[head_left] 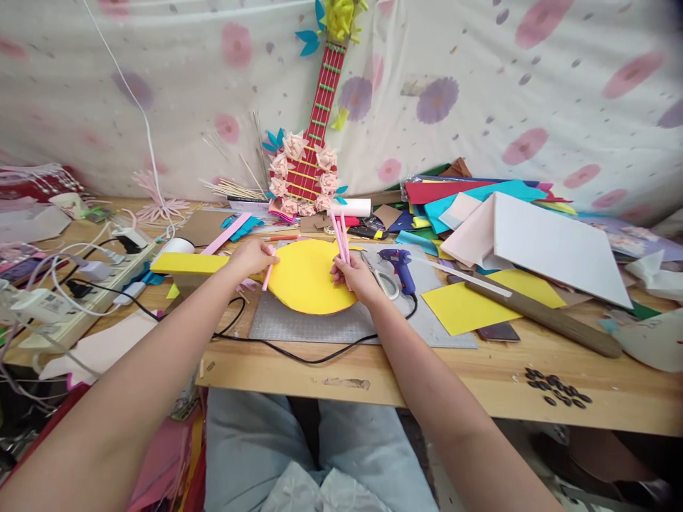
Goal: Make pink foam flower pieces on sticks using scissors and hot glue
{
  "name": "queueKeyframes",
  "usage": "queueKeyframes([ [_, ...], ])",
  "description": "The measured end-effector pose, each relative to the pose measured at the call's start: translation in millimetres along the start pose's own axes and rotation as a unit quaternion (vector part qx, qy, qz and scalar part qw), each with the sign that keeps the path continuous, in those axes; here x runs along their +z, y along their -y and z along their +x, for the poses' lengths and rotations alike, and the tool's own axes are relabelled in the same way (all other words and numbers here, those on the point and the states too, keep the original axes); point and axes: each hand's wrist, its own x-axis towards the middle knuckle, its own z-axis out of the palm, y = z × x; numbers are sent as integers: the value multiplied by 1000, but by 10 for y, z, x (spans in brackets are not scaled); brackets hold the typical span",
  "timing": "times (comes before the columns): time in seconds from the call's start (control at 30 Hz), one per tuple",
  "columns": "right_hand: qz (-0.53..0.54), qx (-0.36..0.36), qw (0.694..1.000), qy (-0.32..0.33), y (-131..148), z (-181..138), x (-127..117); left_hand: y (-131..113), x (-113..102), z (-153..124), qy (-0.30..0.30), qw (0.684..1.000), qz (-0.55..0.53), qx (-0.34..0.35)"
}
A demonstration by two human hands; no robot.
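Note:
A rounded yellow piece point(306, 277) with a yellow neck point(189, 263) reaching left lies over the grey cutting mat point(341, 336). My left hand point(250, 259) pinches one short pink stick point(269, 270) at the piece's left end, where the neck joins. Above the right side of the yellow piece, my right hand point(353, 276) is closed round several pink sticks point(341, 235) that point upward. Just right of that hand lie scissors point(385, 283), and beyond them a purple glue gun point(400, 269).
A power strip point(96, 288) with plugs and cables lies at left; a black cord point(299, 361) crosses the mat. A red paper guitar point(312, 163) leans at the back. Coloured sheets point(480, 206), a brown stick point(549, 320) and black ovals point(558, 387) lie to the right.

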Motion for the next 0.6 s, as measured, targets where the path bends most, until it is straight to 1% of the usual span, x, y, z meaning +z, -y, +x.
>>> queueKeyframes([
  [0.1, -6, -3, 1000, -3, 5, -11, 15, -27, 13, -6, -4, 1000, -16, -11],
  [0.2, -10, -2, 1000, -7, 3, -13, 17, -94, 19, -19, -4, 1000, -9, -16],
  [0.3, -12, -7, 1000, -9, -11, -7, 14, -170, 32, -30, 24, 998, 45, -26],
  [0.4, -8, -9, 1000, -11, -27, 4, 12, -217, 56, -25, 34, 994, 103, -15],
  [0.6, -11, -5, 1000, -13, -29, 17, 15, -289, 108, -1, 48, 990, 133, -18],
])
